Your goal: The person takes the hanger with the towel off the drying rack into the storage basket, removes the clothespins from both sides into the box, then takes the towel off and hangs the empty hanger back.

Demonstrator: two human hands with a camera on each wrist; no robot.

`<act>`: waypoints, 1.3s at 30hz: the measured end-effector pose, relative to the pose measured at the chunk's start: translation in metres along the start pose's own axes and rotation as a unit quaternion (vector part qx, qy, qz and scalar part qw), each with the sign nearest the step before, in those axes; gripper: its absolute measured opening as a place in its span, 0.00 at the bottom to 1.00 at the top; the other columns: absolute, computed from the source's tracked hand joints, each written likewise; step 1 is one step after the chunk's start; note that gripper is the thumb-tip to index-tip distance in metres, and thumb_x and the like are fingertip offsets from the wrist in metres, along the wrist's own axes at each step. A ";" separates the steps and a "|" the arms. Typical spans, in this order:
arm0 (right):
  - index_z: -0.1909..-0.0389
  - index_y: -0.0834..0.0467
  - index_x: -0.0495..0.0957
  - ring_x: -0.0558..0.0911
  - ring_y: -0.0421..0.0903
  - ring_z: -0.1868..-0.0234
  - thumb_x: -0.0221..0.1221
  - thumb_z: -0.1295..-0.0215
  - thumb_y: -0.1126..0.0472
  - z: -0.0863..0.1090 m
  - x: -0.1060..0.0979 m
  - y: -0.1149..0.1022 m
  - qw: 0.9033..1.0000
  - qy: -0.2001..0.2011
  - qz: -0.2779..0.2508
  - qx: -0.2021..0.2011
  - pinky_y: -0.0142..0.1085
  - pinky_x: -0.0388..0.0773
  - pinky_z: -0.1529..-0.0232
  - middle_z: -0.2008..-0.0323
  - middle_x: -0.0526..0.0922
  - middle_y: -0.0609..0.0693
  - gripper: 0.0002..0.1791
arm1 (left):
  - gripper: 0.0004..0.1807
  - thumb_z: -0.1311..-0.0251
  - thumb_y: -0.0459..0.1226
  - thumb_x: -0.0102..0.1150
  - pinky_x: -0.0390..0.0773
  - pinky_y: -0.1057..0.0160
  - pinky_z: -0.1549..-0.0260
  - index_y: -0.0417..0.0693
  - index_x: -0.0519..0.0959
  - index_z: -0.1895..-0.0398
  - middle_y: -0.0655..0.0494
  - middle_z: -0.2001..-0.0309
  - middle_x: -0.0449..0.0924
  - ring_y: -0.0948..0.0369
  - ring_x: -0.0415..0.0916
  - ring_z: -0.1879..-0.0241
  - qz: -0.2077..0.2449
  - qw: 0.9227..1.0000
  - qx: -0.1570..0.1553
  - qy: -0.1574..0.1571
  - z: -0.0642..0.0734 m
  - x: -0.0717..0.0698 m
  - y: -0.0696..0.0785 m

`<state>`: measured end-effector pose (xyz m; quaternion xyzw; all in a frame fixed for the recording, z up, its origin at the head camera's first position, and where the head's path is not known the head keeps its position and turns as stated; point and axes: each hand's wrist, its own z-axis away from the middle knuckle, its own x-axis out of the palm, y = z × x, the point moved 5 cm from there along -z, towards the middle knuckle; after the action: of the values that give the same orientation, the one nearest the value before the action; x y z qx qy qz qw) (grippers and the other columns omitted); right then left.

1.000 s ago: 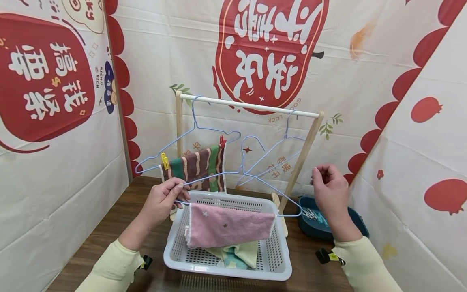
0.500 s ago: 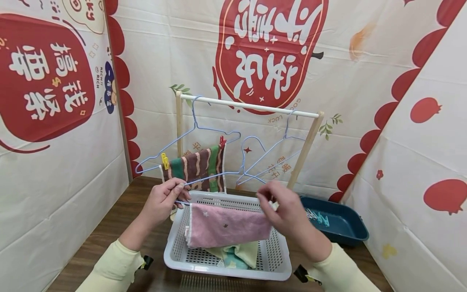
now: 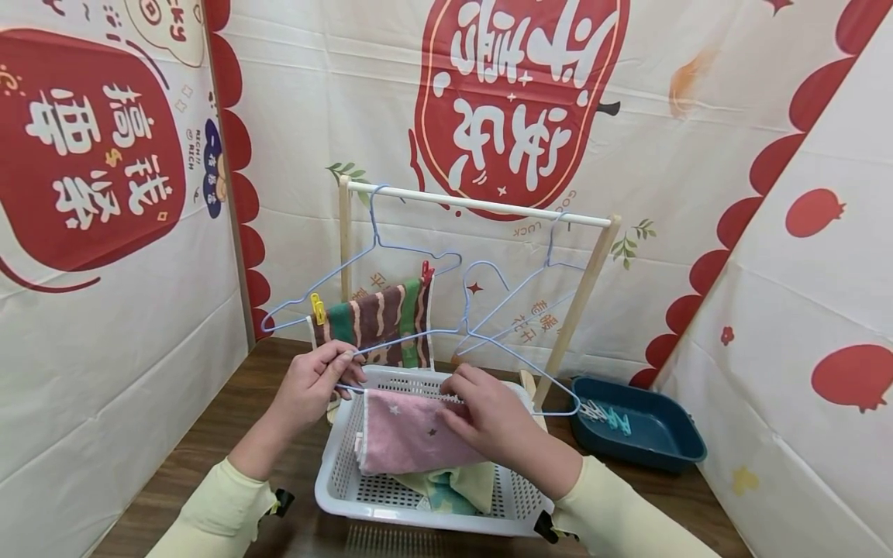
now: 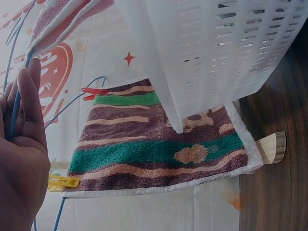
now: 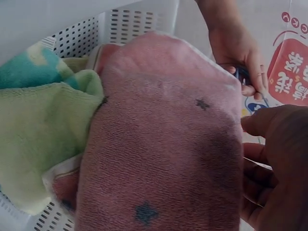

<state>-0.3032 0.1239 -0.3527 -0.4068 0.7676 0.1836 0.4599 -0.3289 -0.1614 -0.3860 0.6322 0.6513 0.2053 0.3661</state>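
Observation:
In the head view my left hand (image 3: 314,384) grips the left end of a blue wire hanger (image 3: 412,337), held up in front of the rack. A pink towel (image 3: 401,434) with small stars is folded over its lower bar. My right hand (image 3: 498,418) is at the towel's top edge, near its middle. In the right wrist view, thumb and fingers straddle that edge, seeming to pinch it. Below sits a white perforated basket (image 3: 349,504) with a light green and teal towel (image 3: 467,488) in it.
Behind stands a rack (image 3: 481,203) bearing two blue hangers. A brown and green striped towel (image 3: 380,322) hangs from one, clipped by a yellow clothespin (image 3: 318,308) and a red clothespin (image 3: 426,271). At the right, a dark blue tray (image 3: 663,434) contains white and teal clothespins (image 3: 614,418).
My right hand has moved left, from beside the blue tray, past the hanger's right end, to the pink towel's top edge. The left hand keeps its grip on the hanger, nearly still.

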 end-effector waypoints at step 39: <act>0.61 0.53 0.89 0.76 0.37 0.66 0.76 0.32 0.68 -0.005 0.001 0.004 0.998 0.050 -0.029 -0.022 0.33 0.80 0.65 0.65 0.81 0.41 0.08 | 0.10 0.15 0.27 0.51 0.90 0.61 0.73 0.29 0.81 0.52 0.45 0.65 0.89 0.52 0.87 0.71 -0.007 1.000 -0.006 0.008 -0.001 -0.002 0.001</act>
<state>-0.3092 0.1225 -0.3513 -0.4472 0.7735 0.1666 0.4170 -0.3289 -0.1630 -0.3839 0.6236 0.6574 0.2113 0.3666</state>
